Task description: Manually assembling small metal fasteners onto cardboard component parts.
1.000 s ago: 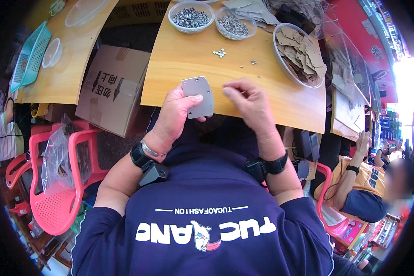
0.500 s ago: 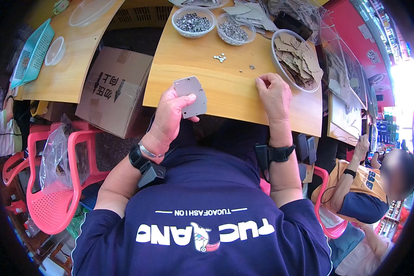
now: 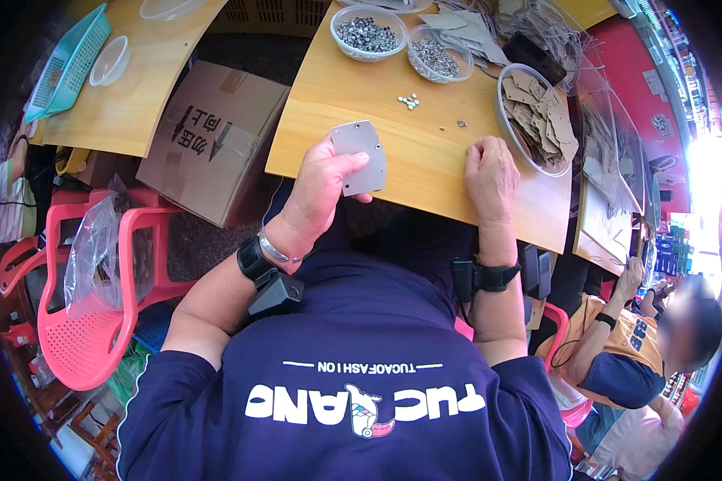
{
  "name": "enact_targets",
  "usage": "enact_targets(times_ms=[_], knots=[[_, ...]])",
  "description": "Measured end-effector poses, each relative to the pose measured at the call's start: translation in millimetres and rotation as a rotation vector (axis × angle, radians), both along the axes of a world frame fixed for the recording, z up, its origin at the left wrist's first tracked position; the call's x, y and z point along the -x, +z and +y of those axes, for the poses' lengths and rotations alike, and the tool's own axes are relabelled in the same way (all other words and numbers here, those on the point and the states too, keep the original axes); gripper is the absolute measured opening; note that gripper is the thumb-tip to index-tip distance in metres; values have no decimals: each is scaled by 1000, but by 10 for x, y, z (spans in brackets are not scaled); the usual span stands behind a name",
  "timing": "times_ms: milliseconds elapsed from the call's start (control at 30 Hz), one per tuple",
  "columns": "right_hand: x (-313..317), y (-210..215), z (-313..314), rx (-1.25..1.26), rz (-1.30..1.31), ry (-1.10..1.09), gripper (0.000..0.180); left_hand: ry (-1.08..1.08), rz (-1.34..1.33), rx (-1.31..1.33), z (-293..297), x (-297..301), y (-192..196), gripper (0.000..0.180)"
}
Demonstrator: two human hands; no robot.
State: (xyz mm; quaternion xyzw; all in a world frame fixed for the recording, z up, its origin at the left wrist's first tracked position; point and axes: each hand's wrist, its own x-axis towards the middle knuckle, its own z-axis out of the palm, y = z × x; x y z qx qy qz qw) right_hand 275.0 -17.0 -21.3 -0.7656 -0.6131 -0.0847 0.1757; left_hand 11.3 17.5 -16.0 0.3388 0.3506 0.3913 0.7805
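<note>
Two wooden desks (image 3: 425, 172) are standing side by side. Three bowls of parts are sitting at twelve to two o'clock: two with small metal pieces (image 3: 367, 32), one with grey plates (image 3: 537, 120). One grey plate (image 3: 361, 156) is resting in one hand (image 3: 321, 188). Two pink chairs (image 3: 88, 321) are standing at eight o'clock, one cardboard box (image 3: 212, 140) at ten.

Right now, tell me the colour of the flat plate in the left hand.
Grey, plain; the plate in the left hand shows in the head view.

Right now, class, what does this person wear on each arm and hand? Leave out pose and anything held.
Both arms come out of short navy sleeves. The left hand is bare, with a thin silver bangle at the wrist, then a black strap carrying a boxy black device. The right hand is bare too, its wrist circled by a black band with a small black box.
</note>
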Motion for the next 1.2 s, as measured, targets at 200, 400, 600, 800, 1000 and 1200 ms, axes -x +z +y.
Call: enact_targets(times_ms=[200,400,600,800,1000,1200], knots=[[125,90,-91,-11,418,16,10,6,-1,7,18,-57,30,31],[677,76,-233,-164,758,316,7,-10,-25,26,20,-206,43,28],[789,8,-205,-198,569,421,13,27,-43,49,-48,-320,20,28],[815,20,-209,-231,508,413,11,67,-29,15,-50,-379,-2,31],[862,74,-202,-142,610,313,11,70,-38,8,-24,-404,-74,30],[852,76,-188,-79,752,238,13,51,-55,62,-18,-390,-39,31]])
